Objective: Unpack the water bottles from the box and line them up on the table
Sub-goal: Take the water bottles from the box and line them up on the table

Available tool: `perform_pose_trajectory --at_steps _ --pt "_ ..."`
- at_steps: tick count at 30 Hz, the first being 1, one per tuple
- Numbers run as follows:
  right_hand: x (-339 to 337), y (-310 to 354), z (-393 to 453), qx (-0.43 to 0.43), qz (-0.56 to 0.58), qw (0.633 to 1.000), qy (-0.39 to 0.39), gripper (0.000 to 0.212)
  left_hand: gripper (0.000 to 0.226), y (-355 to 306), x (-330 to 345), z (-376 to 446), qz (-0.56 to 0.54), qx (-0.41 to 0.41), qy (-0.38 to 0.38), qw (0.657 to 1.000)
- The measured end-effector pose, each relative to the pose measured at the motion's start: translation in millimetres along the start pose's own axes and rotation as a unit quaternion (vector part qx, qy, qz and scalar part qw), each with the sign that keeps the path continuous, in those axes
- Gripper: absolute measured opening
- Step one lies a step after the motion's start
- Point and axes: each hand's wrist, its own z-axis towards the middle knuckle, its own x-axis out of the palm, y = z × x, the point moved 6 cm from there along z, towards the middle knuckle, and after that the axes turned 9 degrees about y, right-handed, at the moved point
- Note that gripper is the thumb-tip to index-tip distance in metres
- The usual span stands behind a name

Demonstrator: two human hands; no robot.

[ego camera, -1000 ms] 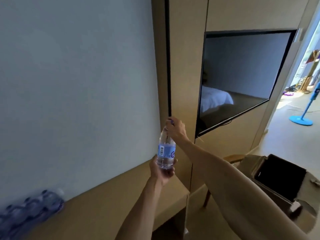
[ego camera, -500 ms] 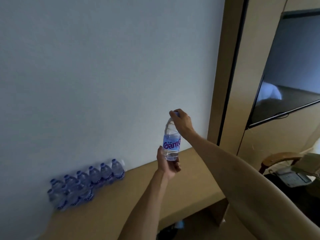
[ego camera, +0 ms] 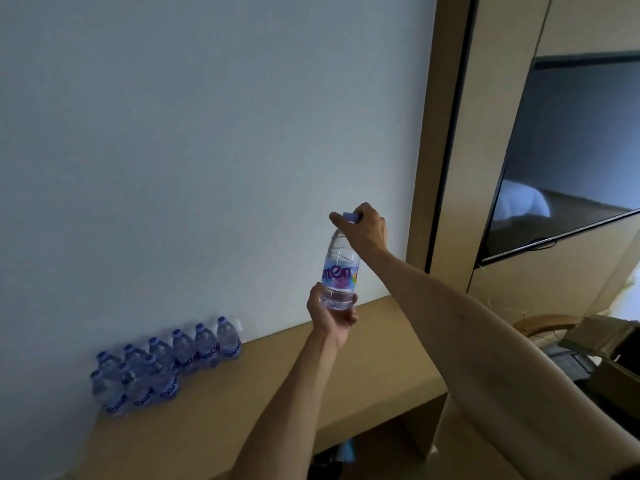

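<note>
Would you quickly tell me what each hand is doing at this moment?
Left hand: grips the base of the water bottle, held above the table.
Right hand: pinches the same bottle's blue cap from above.

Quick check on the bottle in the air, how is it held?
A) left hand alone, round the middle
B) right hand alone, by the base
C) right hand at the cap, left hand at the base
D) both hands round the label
C: the right hand pinches the blue cap while the left hand grips the base of the held bottle, which is upright above the table.
</note>
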Motion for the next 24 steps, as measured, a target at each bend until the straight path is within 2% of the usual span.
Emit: perform_pose_trajectory --at_steps 5,8,12,16,18,20,22,24 --pt "-21 -2 2 -0.002 0.018 1.0 0.025 0.039 0.063 25 28 -4 0.02 -0.057 0.031 0.998" --pt "-31 -6 2 -0.01 0.019 0.999 0.047 0.032 0.058 42 46 -5 0.014 -0.075 0.05 0.996" --pt "-55 -20 1 -0.014 0.006 1.0 -0.007 0.027 0.049 56 66 0 -0.04 -0.059 0.073 0.995" --pt "-86 -39 3 0.033 0.032 0.997 -0.069 0.024 0.037 61 89 6 -0.111 -0.034 0.107 0.987" --pt "-95 -47 5 0.059 0.021 0.996 -0.063 0.025 0.035 59 102 8 -0.11 -0.023 0.119 0.987" --pt "-103 -58 8 0.077 0.028 0.995 -0.059 0.031 0.046 59 112 8 -0.077 -0.018 0.131 0.988" --pt "-111 -64 11 0.072 0.044 0.994 -0.066 0.028 0.05 62 118 8 -0.054 -0.02 0.138 0.989" --pt "-117 -64 14 0.045 0.045 0.995 -0.07 0.024 0.045 62 116 10 -0.057 -0.022 0.129 0.99"
